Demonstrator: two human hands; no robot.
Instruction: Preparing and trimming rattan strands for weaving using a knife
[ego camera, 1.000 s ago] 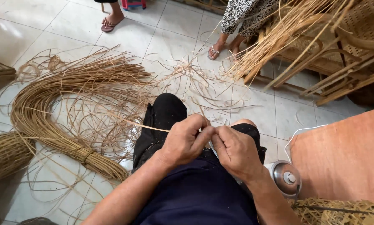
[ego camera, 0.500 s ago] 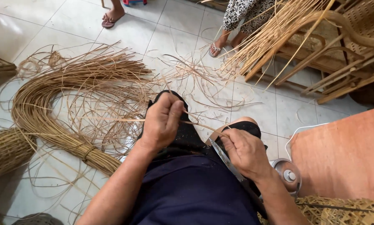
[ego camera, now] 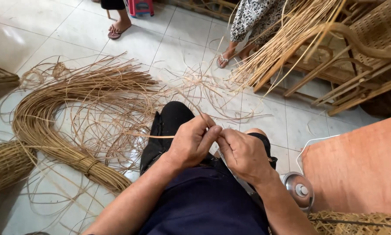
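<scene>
Since half a sec ago the left hand [ego camera: 191,146] has come back in from the knee toward the right hand [ego camera: 243,154], so both are bunched together over the lap again, same as a full sec back. The rattan strip [ego camera: 158,136] now pokes out to the left of the left hand, roughly level, w/ another thin length running up and away from the fingers [ego camera: 213,132] toward the floor tiles.

Left hand is curled closed, thumb and fingers pinching the strip right where the two hands meet. Right hand is also closed in a loose fist, fingertips touching the left's, gripping the same strip at the pinch point. A metal blade [ego camera: 243,187] sits under the right hand along the thigh, but can't tell if the hand actually holds it, the palm hides that bit.

Around: big curved rattan bundle [ego camera: 52,130] lies on the tiled floor [ego camera: 65,30] to the left, tied near its lower end, loose strands fanned out beside the left knee. Woven basket [ego camera: 4,165] at the floor's left edge. Round metal lid-looking thing [ego camera: 298,191] just beside the right forearm, next to an orange board [ego camera: 356,169]. Another person's sandalled feet [ego camera: 224,58] near the top, by a stack of cane frames [ego camera: 335,56].
</scene>
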